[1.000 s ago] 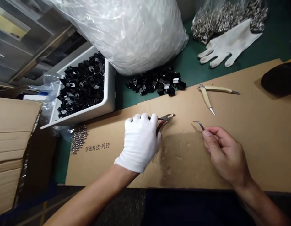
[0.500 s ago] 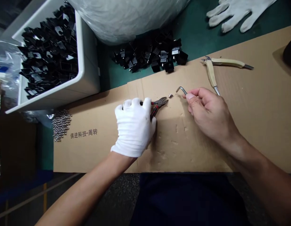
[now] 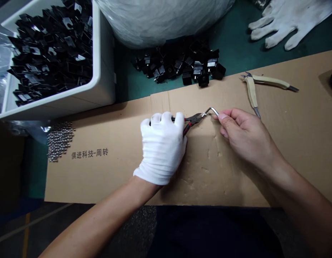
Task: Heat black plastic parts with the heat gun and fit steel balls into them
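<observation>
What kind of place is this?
It looks like a factory workbench for small parts. A white tub is heaped with matching black parts, metal balls lie loose on a cardboard sheet, and a white-gloved left hand holds side cutters at a bent metal rod.

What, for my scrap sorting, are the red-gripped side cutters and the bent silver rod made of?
The black-and-red side cutters have grey jaws with a metallic sheen, probably steel; the mostly hidden grip looks like moulded plastic or rubber. The slim L-bent silver rod shines like bare or plated steel; the look cannot settle which.
</observation>
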Available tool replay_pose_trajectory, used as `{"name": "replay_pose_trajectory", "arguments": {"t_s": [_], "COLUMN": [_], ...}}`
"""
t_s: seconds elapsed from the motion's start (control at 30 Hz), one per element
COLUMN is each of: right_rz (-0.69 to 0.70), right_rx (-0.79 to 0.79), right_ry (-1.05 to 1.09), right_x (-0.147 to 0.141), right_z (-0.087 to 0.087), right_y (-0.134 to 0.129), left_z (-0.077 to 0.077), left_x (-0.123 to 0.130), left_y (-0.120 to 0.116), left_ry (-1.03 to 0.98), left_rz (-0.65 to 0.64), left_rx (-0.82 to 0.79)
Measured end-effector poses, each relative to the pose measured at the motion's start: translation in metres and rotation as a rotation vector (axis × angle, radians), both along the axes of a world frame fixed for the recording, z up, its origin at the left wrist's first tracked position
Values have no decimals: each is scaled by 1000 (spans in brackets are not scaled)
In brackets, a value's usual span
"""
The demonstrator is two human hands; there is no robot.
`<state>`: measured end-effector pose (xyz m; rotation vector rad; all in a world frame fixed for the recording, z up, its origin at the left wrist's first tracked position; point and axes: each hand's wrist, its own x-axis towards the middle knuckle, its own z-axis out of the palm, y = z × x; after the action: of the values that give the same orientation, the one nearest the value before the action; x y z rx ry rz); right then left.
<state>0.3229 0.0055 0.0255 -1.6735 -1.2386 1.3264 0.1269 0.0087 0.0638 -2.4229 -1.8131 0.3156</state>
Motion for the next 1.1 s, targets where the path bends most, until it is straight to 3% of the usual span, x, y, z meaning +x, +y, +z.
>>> {"name": "replay_pose_trajectory", "arguments": {"t_s": [0.67,1.1], "right_rz": [-28,-9], "right_rx": [-115,-183], "right_ry": [65,65], "right_x": [2,-2], "right_z": [2,13], "right_y": [3,15], "left_z": [-5,-6], "left_x": [-5,-8], "left_y": [-3,-3], "left_ry": [43,46], "left_rz": [-19,-85], "left_rx": [16,50]}}
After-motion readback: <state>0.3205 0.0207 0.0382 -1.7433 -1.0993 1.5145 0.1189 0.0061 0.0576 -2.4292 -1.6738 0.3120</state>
